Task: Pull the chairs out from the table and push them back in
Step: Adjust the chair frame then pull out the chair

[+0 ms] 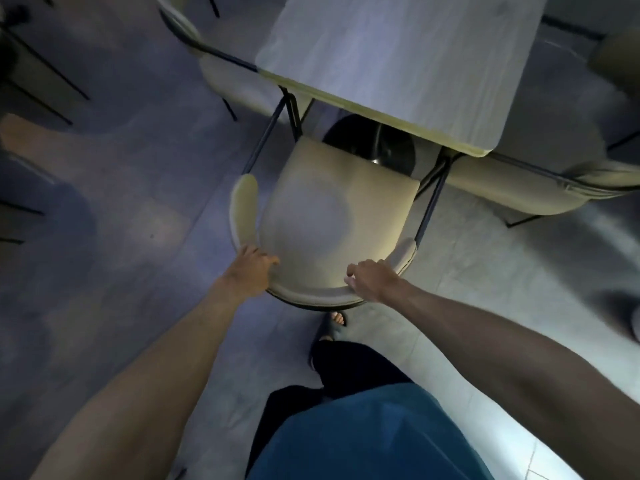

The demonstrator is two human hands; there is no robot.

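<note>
A beige padded chair [325,209] with a curved backrest and black metal legs stands right below me, its seat mostly clear of the pale wood-grain table [398,64]. Only the seat's front edge reaches the table's near end. My left hand [251,270] grips the left part of the curved backrest. My right hand [372,278] grips the right part of the same backrest. Both arms are stretched forward.
A second beige chair [232,77] is tucked at the table's left side and a third [540,188] at its right side. The table's round dark base [370,140] shows under the near end. My sandalled foot [337,320] stands just behind the chair. More dark furniture legs [41,77] are at the far left.
</note>
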